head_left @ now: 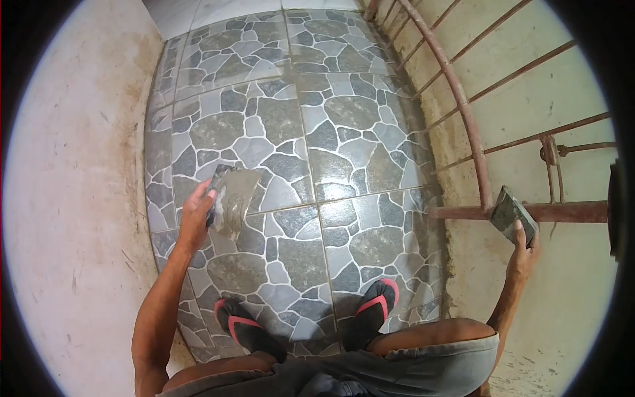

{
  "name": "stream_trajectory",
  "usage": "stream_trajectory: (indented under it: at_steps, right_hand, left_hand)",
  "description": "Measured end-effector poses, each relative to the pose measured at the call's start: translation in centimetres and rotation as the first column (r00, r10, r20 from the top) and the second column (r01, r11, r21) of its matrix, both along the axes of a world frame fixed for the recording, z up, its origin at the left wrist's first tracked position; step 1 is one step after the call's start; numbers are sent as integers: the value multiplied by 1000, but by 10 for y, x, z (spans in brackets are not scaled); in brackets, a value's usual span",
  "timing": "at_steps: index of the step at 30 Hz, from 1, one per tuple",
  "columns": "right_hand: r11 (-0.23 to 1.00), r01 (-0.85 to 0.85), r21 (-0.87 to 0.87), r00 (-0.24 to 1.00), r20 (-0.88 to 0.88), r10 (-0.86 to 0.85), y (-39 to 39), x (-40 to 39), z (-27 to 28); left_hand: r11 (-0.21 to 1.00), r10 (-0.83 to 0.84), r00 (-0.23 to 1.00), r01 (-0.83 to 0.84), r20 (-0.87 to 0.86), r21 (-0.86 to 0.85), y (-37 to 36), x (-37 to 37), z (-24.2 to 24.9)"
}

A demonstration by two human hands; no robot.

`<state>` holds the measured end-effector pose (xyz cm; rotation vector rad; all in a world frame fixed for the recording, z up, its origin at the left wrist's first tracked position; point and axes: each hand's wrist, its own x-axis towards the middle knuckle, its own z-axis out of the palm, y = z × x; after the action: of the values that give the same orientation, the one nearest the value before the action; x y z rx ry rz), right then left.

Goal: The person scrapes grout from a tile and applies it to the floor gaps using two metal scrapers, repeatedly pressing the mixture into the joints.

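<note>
Well, left hand [196,215] grips smeared plate [239,195], right hand [523,255] dark slab [512,213]

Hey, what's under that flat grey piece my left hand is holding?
Around the flat grey piece in your left hand, stone-patterned floor tiles show. The patch directly beneath is covered, so I can't see what's there.

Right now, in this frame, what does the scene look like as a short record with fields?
left hand: holding a flat piece bearing grey, wet-looking paste
right hand: holding a dark slab by the metal railing; contact unclear
floor: stone-patterned tiles, light glare near the middle
footwear: pink-strapped sandals
left side: pale, stained wall
</note>
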<state>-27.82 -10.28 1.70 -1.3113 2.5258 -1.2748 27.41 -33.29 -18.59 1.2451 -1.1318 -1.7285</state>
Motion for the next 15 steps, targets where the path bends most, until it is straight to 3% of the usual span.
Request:
stream_trajectory:
  at_steps: [5, 11, 14, 15]
  right_hand:
    - [999, 38, 25, 999, -6, -38, -1, 7, 1]
    - [981, 107, 161, 994, -53, -99, 14, 10, 13]
    - [989, 144, 17, 983, -116, -141, 35, 26, 16]
    - [995, 64, 75, 998, -34, -61, 29, 38, 24]
  left_hand:
    - [999, -20, 999, 22, 47, -43, -2, -3, 6]
    - [996, -13, 999, 9, -35, -91, -8, -10, 10]
    - [997, 9, 999, -13, -46, -73, -13, -14, 9]
    - [997, 21, 1000, -22, -9, -79, -16, -13, 6]
